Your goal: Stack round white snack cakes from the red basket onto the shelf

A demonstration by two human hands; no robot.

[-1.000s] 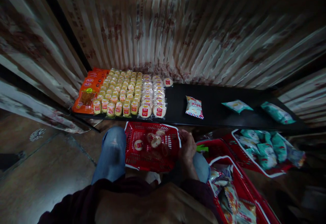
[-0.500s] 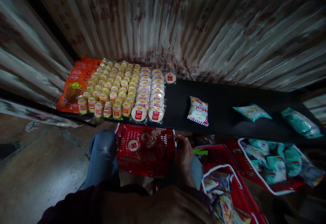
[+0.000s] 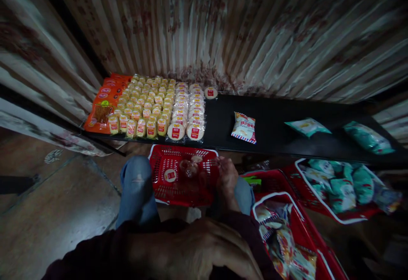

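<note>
My right hand (image 3: 227, 176) is closed on the right rim of a red plastic basket (image 3: 188, 197) between my knees. A few round clear-wrapped biscuits lie inside, one with a red label (image 3: 170, 175). Across my lap, close to the camera, my left hand (image 3: 213, 246) reaches over near my right forearm; its fingers look stretched and apart, somewhat blurred, with nothing seen in them. Above the basket, on a black shelf (image 3: 219, 118), stand rows of round wrapped biscuits (image 3: 195, 132) and rows of small yellow wrapped cakes (image 3: 151, 127).
Orange snack packs (image 3: 102, 110) lie at the shelf's left end. Further right are a white-and-red packet (image 3: 244, 128) and two teal packets (image 3: 307, 126). More red baskets (image 3: 307, 229) with packets stand on the floor at right. A pleated curtain (image 3: 204, 29) hangs behind the shelf.
The view has shifted slightly, so the shelf and baskets sit higher in it. My left hand has come further into view across my lap. My right hand stays at the basket's rim.
</note>
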